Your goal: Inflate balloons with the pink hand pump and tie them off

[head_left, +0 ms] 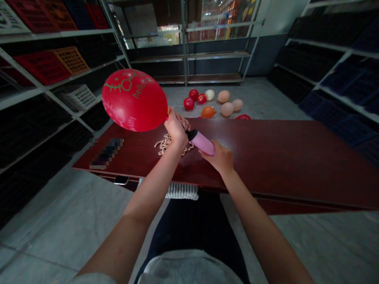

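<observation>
A large red balloon [134, 100] with green and pink printing is blown up, its neck pinched in the fingers of my left hand [177, 126]. My right hand [221, 157] is wrapped round the pink barrel of a balloon pump [203, 142], whose black end points toward my left hand. Whether the balloon's mouth sits on the pump nozzle is hidden behind my left fingers. Beneath my left wrist, a heap of beige uninflated balloons [164, 144] lies on the dark red table [281, 157].
Blurred out on the table's left is a dark flat object [107, 153]. Beyond the far edge, several inflated balloons, among them an orange balloon [208, 112] and a beige balloon [224, 96], lie on the floor. Shelves with crates [71, 61] line both sides.
</observation>
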`<act>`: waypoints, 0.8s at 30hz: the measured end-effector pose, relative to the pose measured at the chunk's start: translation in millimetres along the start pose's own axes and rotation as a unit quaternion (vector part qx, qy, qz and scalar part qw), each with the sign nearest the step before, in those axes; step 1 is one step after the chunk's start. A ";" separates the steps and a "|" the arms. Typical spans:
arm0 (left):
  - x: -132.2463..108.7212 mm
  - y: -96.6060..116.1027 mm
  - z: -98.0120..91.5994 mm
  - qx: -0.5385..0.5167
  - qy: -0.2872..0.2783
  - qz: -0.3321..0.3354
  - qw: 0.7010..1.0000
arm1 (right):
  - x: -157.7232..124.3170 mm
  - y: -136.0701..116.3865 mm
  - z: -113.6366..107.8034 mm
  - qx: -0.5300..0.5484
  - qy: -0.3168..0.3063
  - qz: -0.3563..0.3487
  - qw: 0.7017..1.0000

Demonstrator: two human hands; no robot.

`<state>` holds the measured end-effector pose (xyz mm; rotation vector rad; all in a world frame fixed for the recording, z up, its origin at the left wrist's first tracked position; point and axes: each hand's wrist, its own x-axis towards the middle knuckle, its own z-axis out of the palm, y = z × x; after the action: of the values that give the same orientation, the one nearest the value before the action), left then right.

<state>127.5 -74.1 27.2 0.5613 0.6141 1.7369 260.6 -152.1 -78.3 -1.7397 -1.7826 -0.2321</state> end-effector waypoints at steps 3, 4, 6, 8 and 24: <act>3.3 6.3 -4.9 -0.014 0.003 -0.011 1.000 | 0.3 -2.6 -1.0 -0.004 -0.002 -0.007 1.000; 4.7 9.4 -8.0 -0.018 0.006 -0.017 1.000 | 0.3 -3.5 -1.3 -0.005 -0.001 -0.014 1.000; 7.5 16.2 -15.5 -0.020 0.021 -0.029 0.999 | 0.1 -5.1 -1.8 -0.004 -0.001 -0.035 0.999; 10.8 24.3 -24.0 -0.018 0.043 -0.035 0.998 | -0.5 -6.1 -2.2 -0.002 -0.004 -0.055 0.998; 38.9 134.7 -43.0 0.019 0.070 0.032 0.997 | 0.1 -2.3 0.1 0.024 0.003 -0.096 0.995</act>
<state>-6.7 -69.7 86.2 0.4930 0.7347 1.8400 258.5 -152.2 -77.6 -1.5322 -1.9368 -0.2723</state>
